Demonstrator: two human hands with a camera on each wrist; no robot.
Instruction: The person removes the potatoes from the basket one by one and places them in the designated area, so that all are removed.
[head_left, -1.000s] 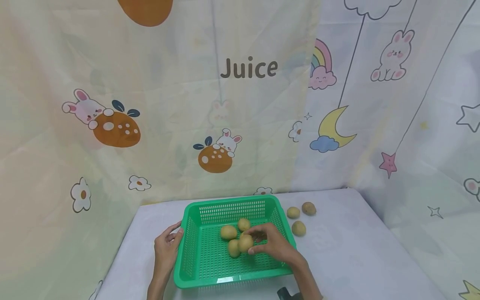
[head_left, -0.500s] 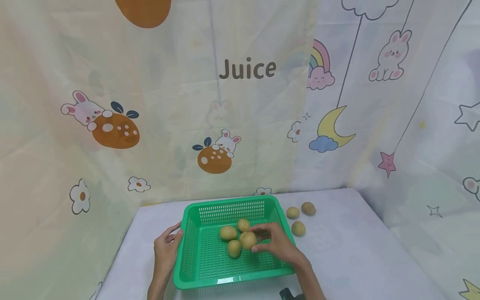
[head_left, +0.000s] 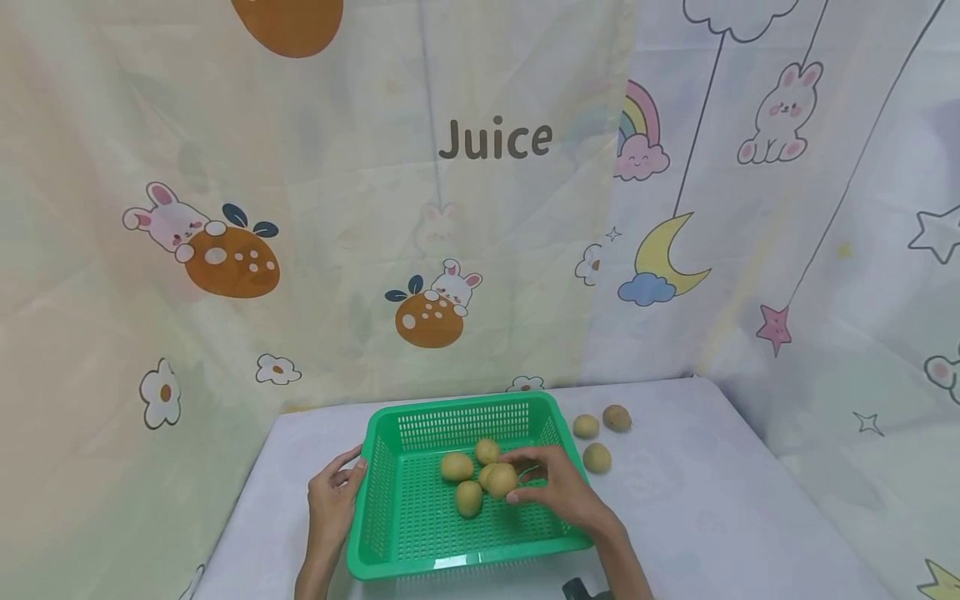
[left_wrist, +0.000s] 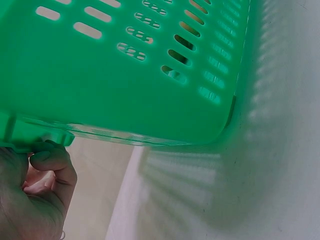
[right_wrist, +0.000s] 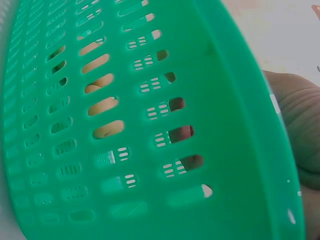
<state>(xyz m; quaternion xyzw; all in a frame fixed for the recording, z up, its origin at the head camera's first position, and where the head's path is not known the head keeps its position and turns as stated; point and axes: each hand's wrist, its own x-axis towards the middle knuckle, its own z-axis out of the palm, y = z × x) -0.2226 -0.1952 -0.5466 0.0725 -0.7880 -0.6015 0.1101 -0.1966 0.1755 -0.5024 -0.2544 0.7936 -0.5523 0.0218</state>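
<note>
A green plastic basket point(head_left: 420, 533) with slotted walls stands on the white-covered table. My left hand point(head_left: 332, 500) grips its left rim; the left wrist view shows curled fingers point(left_wrist: 55, 165) at the rim's underside. Inside the basket, my right hand point(head_left: 558, 487) holds a potato point(head_left: 502, 481) between thumb and fingers. That potato partly hides another one point(head_left: 486, 477) behind it. Several more lie close by on the basket floor, among them one potato point(head_left: 457, 467) to the left and one point(head_left: 468, 498) nearer me. In the right wrist view the basket wall point(right_wrist: 225, 150) covers much of the right hand point(right_wrist: 300, 120).
Three potatoes lie on the table point(head_left: 697, 500) just beyond the basket's right side: one potato point(head_left: 586, 426), a browner one point(head_left: 617, 417) and one nearer me point(head_left: 597, 457). A printed curtain point(head_left: 337, 208) hangs behind the table. A dark object point(head_left: 576, 588) shows beside the right forearm.
My right hand has shifted slightly right and back with its potato, away from the nearer potato in the basket. The left hand stays at the rim.
</note>
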